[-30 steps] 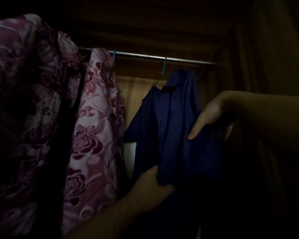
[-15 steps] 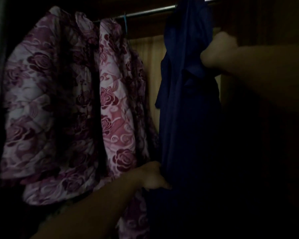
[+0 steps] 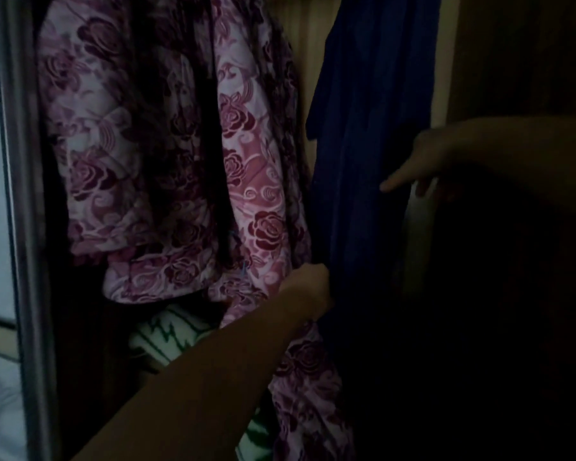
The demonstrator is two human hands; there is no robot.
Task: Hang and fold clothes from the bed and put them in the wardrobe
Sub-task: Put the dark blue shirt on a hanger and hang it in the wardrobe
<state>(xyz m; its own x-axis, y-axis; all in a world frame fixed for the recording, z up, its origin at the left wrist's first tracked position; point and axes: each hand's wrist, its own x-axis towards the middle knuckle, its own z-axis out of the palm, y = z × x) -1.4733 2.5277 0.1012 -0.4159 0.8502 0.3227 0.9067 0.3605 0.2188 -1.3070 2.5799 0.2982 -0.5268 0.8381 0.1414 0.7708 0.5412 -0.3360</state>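
The left forearm comes in from the bottom of the view and reaches up to the clothes. The left hand (image 3: 308, 291) is closed on the lower left edge of the dark blue shirt (image 3: 363, 154), with the fingers curled into the cloth. Below this arm lies a white cloth with green stripes (image 3: 167, 334), low in the wardrobe. The right hand (image 3: 423, 168) comes from the right side, higher up. Its fingers are loosely spread and one finger is stretched out, with the tip touching the front of the shirt; it does not pinch anything. The shirt hangs straight down inside the wardrobe, near the right wall, and its top goes out of view. Just beside it on the left hangs a quilted pink garment with dark roses (image 3: 167, 144). The grey wardrobe frame (image 3: 17, 194) stands at the far left.
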